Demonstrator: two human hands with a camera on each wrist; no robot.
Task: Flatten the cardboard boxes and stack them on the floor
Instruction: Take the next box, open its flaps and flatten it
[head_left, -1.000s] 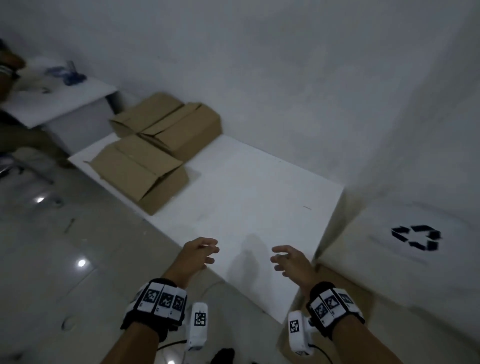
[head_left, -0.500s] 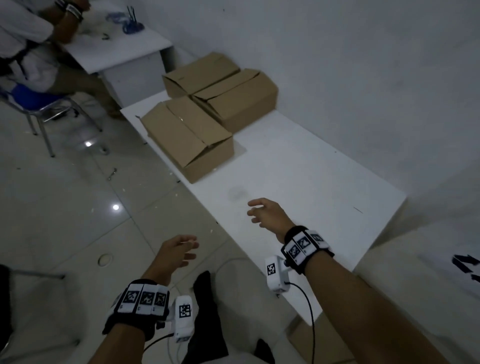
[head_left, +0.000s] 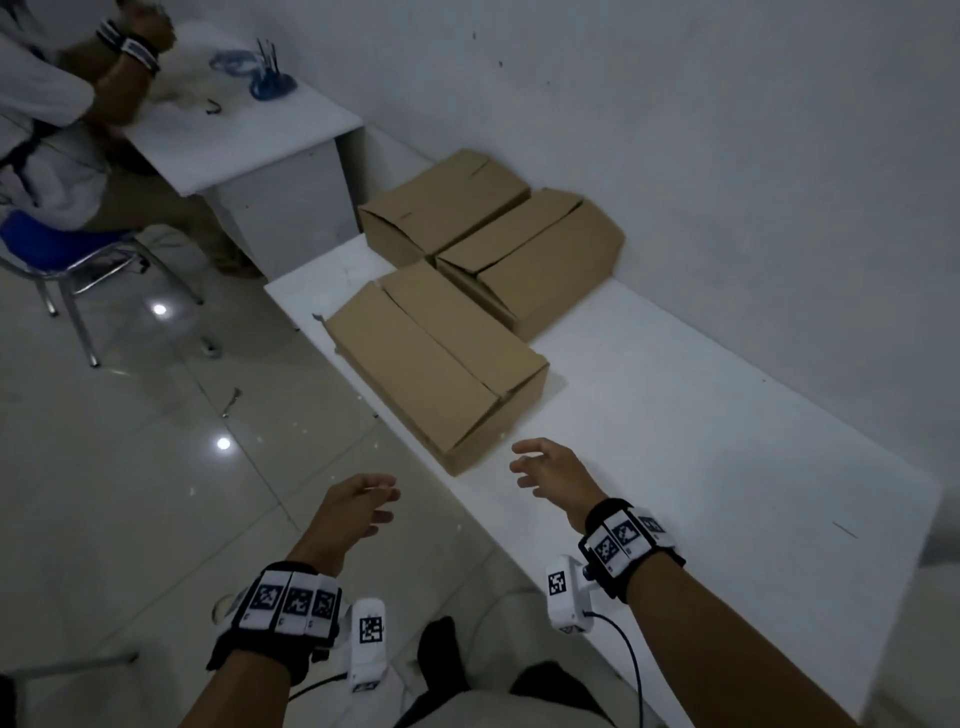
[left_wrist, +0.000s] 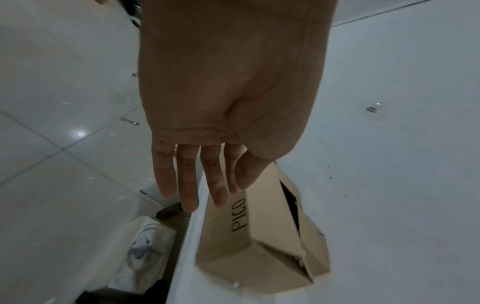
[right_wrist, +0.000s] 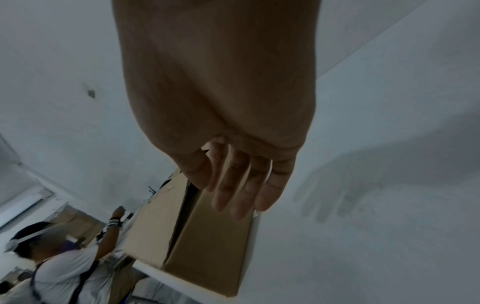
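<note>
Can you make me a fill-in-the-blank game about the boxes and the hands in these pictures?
1. There are ____ cardboard boxes on the white table.
2. The nearest box has the word ____ printed on its side.
3. The left hand and right hand are both ____, holding nothing.
4. The seated person sits on a chair with a ____ seat.

Missing words: three; PICO; open; blue

A bare office-like workroom: white walls (head_left: 675, 104), glossy tiled floor (head_left: 130, 467), a long white table (head_left: 701, 441) beyond the fingers, a small desk (head_left: 249, 140) with a seated person (head_left: 47, 130) farther off.
</note>
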